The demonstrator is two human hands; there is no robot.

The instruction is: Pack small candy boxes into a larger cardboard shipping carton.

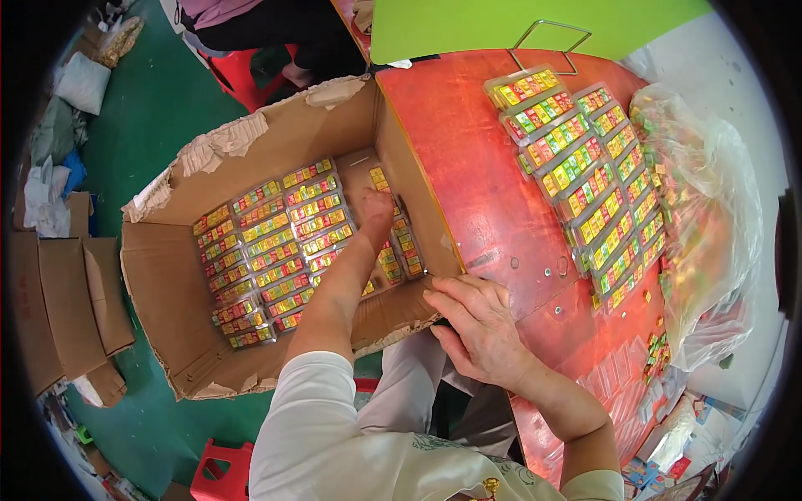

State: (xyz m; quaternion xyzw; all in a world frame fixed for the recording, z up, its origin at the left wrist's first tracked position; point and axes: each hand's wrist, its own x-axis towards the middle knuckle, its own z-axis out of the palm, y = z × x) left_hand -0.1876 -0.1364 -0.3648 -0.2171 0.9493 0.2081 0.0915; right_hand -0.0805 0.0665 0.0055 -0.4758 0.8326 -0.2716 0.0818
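Note:
An open cardboard box (175, 275) sits beside the red table, its floor lined with rows of small clear packs of colourful blocks (267, 246). My left hand (376, 213) reaches down into the box and presses on packs standing along its right wall (405, 242); whether it grips one is unclear. My right hand (476, 321) rests on the box's near right corner at the table edge, fingers curled over the cardboard rim. More filled packs (585, 175) lie in two overlapping rows on the table.
A clear plastic bag (710, 217) of loose coloured blocks lies at the table's right. Empty clear trays (626, 384) sit near my right forearm. A green board (501, 25) and wire handle lie at the far end. Flattened cartons (58, 301) and red stools stand on the green floor.

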